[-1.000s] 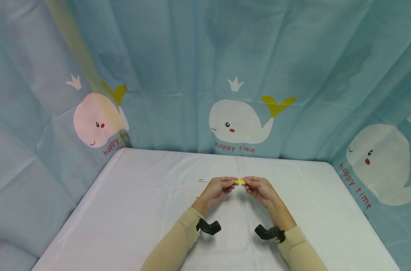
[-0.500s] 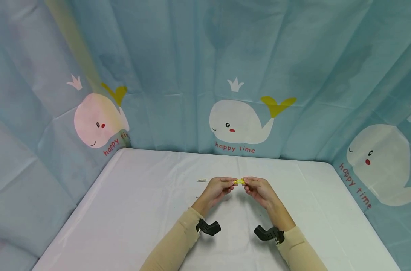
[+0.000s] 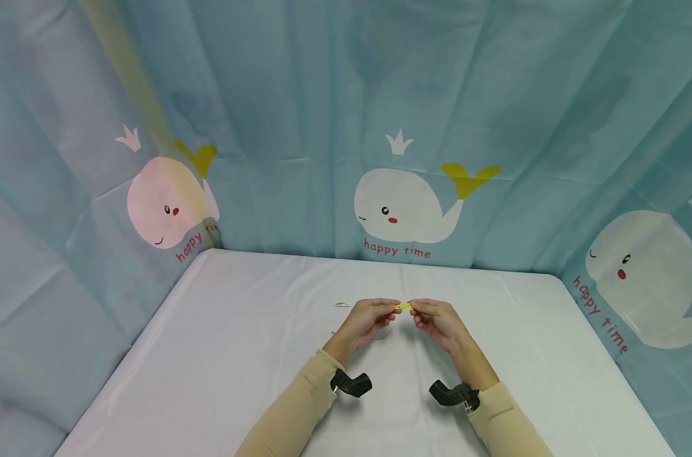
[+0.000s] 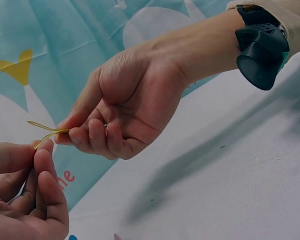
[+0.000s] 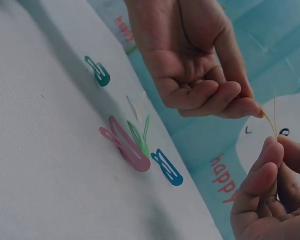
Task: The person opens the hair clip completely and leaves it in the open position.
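Observation:
A slim yellow snap hair clip (image 3: 404, 306) is held up between both hands, above the white table. My left hand (image 3: 367, 322) pinches one of its legs between thumb and forefinger. On the other side my right hand (image 3: 439, 320) pinches the end where the legs meet. In the right wrist view the clip's two legs (image 5: 275, 112) stand spread apart, and the second leg points up free. Below the hands lie more snap clips: a teal one (image 5: 101, 75), a pink one (image 5: 135, 156), a light green one (image 5: 141, 142) and a blue one (image 5: 170, 172).
A white clip (image 3: 341, 304) lies on the white-covered table (image 3: 254, 355), left of the hands. Behind the table hangs a blue curtain (image 3: 288, 127) printed with whales. Each wrist carries a black camera mount (image 3: 351, 384).
Both hands stay almost where they were, still pinching the yellow hair clip. The clip has tilted slightly between the fingers and looks thinner than half a second ago.

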Demonstrator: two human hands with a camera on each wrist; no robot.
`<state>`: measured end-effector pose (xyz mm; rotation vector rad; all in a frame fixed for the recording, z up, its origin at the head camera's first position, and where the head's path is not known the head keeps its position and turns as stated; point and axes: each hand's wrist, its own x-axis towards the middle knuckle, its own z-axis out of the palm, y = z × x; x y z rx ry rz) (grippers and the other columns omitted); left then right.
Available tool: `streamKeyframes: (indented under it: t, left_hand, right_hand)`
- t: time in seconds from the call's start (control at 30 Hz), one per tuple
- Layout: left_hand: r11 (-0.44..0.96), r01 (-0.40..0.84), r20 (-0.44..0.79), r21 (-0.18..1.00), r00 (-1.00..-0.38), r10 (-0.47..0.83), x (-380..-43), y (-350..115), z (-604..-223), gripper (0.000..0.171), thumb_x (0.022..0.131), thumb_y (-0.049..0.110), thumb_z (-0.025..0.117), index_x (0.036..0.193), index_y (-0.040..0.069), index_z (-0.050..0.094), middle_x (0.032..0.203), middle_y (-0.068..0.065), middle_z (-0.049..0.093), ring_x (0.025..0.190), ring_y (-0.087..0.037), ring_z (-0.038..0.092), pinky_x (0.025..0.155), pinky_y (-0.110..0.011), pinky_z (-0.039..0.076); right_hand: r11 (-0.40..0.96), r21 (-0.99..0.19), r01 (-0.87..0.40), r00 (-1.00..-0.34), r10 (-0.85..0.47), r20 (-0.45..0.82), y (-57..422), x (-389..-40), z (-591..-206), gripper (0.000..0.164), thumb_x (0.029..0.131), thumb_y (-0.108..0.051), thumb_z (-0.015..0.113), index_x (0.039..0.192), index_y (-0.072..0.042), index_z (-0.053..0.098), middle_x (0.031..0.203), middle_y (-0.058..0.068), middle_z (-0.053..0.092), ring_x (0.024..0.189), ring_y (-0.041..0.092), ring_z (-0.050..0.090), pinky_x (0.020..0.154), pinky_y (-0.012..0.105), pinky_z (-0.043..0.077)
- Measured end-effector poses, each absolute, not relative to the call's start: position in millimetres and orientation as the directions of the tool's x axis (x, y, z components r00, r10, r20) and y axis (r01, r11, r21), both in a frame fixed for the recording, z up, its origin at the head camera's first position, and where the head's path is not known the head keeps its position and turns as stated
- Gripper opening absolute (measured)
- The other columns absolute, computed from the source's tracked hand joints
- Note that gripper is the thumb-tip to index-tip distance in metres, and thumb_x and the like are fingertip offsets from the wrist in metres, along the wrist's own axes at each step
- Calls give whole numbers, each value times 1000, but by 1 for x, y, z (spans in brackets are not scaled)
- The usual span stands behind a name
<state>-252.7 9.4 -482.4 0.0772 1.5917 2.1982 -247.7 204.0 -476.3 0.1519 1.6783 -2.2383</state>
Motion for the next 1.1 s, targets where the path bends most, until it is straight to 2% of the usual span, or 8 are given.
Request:
streamKeyframes:
  t: [0.23, 0.57, 0.8, 1.0, 1.1]
  left_hand:
    - [-221, -344, -256, 912, -902, 346, -257, 12, -482, 32, 95, 8, 59, 122, -8, 62, 86, 1, 69, 72, -3, 58, 65, -15, 47]
    - [-142, -339, -289, 930, -912, 290, -264, 15, -475, 25, 92, 11, 64, 112, -4, 69, 84, 1, 70, 70, -5, 60, 66, -17, 49]
    - [-24, -285, -271, 958, -930, 247, -267, 18, -479, 21, 89, 12, 68, 106, -1, 73, 86, -2, 73, 70, -7, 58, 73, -26, 51]
    - [102, -175, -192, 979, -962, 196, -267, 22, -485, 15, 88, 7, 67, 98, -1, 74, 84, -5, 73, 68, -8, 58, 73, -28, 53]
    - [152, -130, -157, 980, -971, 181, -268, 25, -488, 13, 86, 5, 67, 95, -2, 75, 82, -7, 73, 67, -7, 58, 69, -25, 52]
  right_hand:
    - [-218, -917, 334, -939, -158, -304, 203, -250, -478, 20, 97, -9, 57, 83, -11, 71, 72, -3, 66, 62, 6, 56, 58, 18, 48]
    - [-154, -938, 310, -950, -92, -299, 203, -258, -481, 12, 94, -11, 62, 87, -7, 70, 72, -2, 66, 62, 7, 56, 58, 19, 48]
    - [-119, -945, 303, -952, -76, -296, 206, -263, -484, 9, 94, -10, 63, 93, -2, 69, 73, -2, 66, 61, 6, 57, 58, 18, 48]
    - [-23, -962, 272, -961, -67, -270, 207, -267, -487, 28, 94, -5, 61, 115, 14, 61, 76, -2, 68, 64, 6, 59, 61, 19, 51]
    - [16, -964, 267, -962, -53, -268, 207, -270, -488, 30, 93, -4, 61, 116, 16, 60, 76, -2, 68, 64, 7, 59, 62, 20, 51]
